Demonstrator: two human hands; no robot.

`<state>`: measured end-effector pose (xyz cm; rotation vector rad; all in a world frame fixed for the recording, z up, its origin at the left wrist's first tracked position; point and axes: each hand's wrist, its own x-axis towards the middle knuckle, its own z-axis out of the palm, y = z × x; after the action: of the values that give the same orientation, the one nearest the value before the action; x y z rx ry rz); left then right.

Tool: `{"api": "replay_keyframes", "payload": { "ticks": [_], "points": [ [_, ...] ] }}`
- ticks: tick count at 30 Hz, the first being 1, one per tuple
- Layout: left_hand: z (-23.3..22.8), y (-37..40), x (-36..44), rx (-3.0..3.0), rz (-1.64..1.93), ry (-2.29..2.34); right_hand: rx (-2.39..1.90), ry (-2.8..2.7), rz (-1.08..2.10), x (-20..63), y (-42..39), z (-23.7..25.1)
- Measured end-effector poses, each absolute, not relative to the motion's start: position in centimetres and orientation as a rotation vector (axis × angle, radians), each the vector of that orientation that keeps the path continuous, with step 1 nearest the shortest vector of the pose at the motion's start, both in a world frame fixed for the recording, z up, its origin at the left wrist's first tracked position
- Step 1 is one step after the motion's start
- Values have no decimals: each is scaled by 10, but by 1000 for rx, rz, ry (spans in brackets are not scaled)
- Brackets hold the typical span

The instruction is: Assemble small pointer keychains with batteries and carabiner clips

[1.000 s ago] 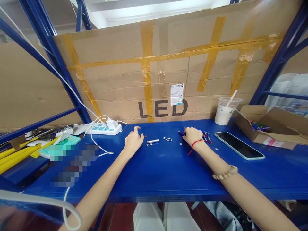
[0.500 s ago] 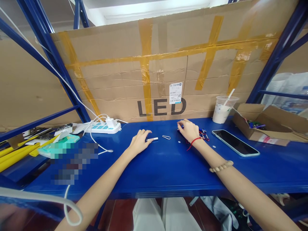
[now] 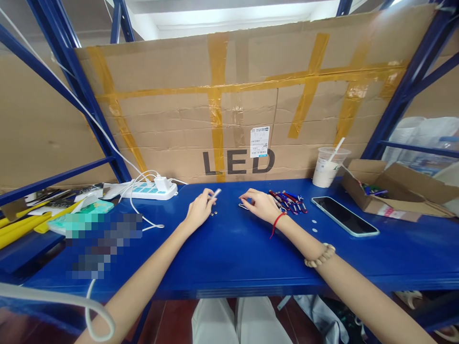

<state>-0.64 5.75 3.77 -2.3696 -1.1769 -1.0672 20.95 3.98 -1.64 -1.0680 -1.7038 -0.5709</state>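
My left hand [image 3: 199, 209] holds a small silver tube [image 3: 215, 193] by its lower end, tilted up off the blue shelf [image 3: 236, 258]. Two tiny round cells [image 3: 213, 213] lie on the shelf just right of that hand. My right hand [image 3: 258, 204] rests its fingertips on a small metal clip [image 3: 243, 206]; whether it grips the clip is unclear. A red string and a bead bracelet sit on that wrist. To the right of my right hand lies a pile of small coloured keychain lights [image 3: 289, 199].
A phone [image 3: 344, 216] lies face up at the right, beside a plastic cup with a straw [image 3: 325, 167] and an open cardboard box [image 3: 387, 191]. A white power strip [image 3: 150, 190] with cables sits at the back left. Taped cardboard forms the back wall.
My left hand moved right, took hold of the silver tube and lifted it. My right hand left the pile of keychain lights and moved left onto the metal clip.
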Motion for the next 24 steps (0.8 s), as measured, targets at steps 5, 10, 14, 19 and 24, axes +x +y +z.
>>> {"api": "replay_keyframes", "payload": {
  "ticks": [5,10,14,19,24],
  "points": [
    [40,68,-12,-2390,-1178,-1165,-1057,-1772,-548,208,40,-17],
    [40,74,-12,-2424,-1202,-1158,-1024,-1801,-542,208,39,-17],
    [45,67,-15,-2579,-1155,-1083,-996,-1824,-547,208,39,-18],
    [46,65,-19,-2707,-988,-993,-975,-1842,-554,208,38,-18],
    [37,67,-15,-2775,-857,-1024,-998,-1840,-566,206,36,-17]
  ]
}}
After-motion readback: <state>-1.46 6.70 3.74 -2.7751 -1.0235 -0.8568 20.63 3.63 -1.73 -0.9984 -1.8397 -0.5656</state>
